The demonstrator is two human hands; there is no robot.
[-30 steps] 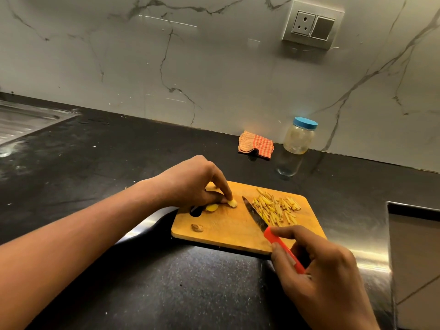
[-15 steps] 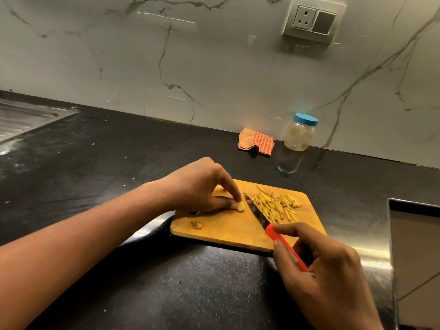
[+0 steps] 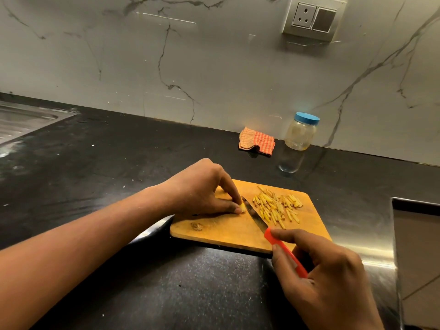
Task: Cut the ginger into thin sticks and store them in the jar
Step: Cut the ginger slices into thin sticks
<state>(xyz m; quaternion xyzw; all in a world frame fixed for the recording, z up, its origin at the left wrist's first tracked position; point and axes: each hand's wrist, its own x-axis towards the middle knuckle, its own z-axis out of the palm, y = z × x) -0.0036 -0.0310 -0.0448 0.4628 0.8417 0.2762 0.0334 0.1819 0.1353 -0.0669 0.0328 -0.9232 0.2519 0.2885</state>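
Looking down from the head view, a small ginger piece (image 3: 242,207) is pinched on the wooden board (image 3: 226,232) by the left hand (image 3: 202,189), thumb and curled fingers closed round it. The knife (image 3: 255,215) is gripped at its red handle by the right hand (image 3: 328,277), blade set right against the piece. Cut sticks (image 3: 276,206) are piled just right of the blade. The jar (image 3: 300,134), blue lid on, is seen well back by the wall (image 3: 214,67), beside a checked cloth (image 3: 257,140).

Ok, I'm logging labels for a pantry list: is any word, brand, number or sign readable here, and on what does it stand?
None: no text can be read anywhere in this view.
The jar carries no visible label.
The socket, knife, board and cloth show no print or marks either.
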